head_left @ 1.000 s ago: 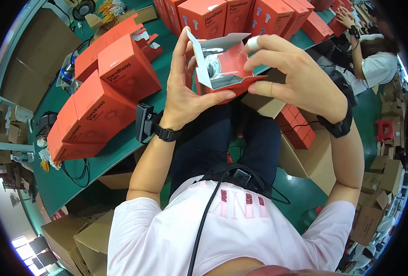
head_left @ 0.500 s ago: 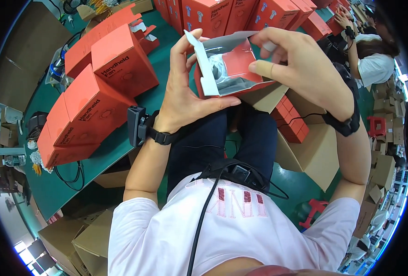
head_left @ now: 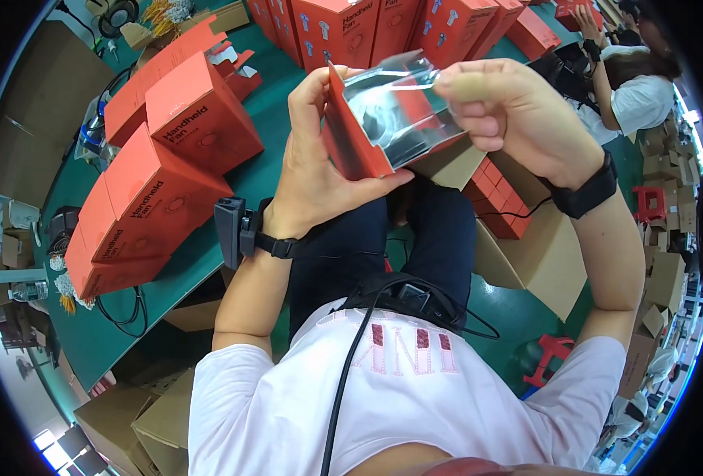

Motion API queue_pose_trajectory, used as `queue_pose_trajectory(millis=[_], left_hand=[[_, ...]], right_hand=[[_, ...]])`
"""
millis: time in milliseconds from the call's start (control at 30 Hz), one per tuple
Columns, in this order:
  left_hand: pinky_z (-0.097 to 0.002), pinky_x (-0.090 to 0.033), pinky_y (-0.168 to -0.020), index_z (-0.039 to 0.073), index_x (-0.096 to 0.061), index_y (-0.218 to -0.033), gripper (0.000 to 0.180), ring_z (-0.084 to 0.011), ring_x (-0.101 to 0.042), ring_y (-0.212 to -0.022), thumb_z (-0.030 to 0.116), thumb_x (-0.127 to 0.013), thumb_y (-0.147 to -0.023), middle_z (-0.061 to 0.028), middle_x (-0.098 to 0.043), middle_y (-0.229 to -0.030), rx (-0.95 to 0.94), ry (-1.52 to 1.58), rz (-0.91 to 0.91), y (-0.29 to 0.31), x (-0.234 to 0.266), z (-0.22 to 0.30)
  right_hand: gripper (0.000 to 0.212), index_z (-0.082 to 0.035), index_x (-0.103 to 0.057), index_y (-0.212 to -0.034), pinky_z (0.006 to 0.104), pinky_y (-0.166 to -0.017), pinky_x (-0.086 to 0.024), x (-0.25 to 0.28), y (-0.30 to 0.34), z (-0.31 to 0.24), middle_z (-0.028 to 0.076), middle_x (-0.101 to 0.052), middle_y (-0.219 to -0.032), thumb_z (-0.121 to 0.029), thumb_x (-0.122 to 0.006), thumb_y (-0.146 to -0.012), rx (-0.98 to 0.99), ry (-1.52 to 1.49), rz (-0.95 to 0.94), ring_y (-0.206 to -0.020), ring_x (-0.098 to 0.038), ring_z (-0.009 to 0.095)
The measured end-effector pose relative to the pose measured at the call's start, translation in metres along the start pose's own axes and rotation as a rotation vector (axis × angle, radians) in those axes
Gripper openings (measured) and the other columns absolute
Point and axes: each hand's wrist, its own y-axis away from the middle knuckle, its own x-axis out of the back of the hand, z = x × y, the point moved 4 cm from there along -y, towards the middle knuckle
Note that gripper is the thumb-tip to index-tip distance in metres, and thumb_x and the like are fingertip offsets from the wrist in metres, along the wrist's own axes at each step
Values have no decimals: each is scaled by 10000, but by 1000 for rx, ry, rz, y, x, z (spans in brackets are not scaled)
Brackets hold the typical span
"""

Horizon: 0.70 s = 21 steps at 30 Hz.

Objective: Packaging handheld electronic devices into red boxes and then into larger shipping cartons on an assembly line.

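My left hand (head_left: 313,176) grips a small red open-topped box (head_left: 350,139), its thumb along the near side and its fingers behind the far left wall. A clear plastic tray (head_left: 419,143) sticks up out of the box's opening. Inside the plastic shows a pale rounded thing, blurred by glare. My right hand (head_left: 514,119) pinches the upper right edge of the plastic between thumb and curled fingers. The lower part of the tray is hidden by the box walls.
Several red boxes (head_left: 201,119) stand on the green table (head_left: 181,282) to the left, and more red boxes (head_left: 335,32) stand at the back. An open brown carton (head_left: 545,266) by my knees holds small red boxes (head_left: 498,198). Another person (head_left: 641,103) sits at far right.
My right hand has closed on the clear plastic, which now rises above the box's opening. The box has tilted, and its pale flaps no longer show as before.
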Motion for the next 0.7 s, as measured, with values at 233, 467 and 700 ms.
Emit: queue_pose_trajectory(millis=[233, 467, 700], left_hand=[[-361, -456, -1037, 22, -310, -1413, 1056, -231, -566, -1201, 246, -965, -616, -138, -517, -1300, 249, 263, -8, -11, -2, 0], [-341, -489, -982, 39, -366, -1329, 911, -203, -594, -1137, 237, -948, -657, -118, -556, -1207, 311, 408, 71, -15, -3, -7], [-348, -511, -968, 40, -361, -1329, 939, -222, -609, -1136, 249, -971, -646, -123, -545, -1216, 346, 444, 109, -19, -3, -6]], right_hand=[[202, -34, -643, -1049, 181, -477, -386, -7, -3, 0, -47, -504, -757, -222, -601, -989, 62, -60, -149, -583, -460, 23], [302, 15, -627, -1218, 190, -504, -449, 2, -10, -5, -13, -598, -776, -199, -532, -1027, 267, 229, -148, -602, -570, 37], [189, -46, -608, -1128, 206, -590, -546, 29, -19, -1, -13, -611, -921, -189, -555, -1016, 365, 297, -18, -790, -608, 23]])
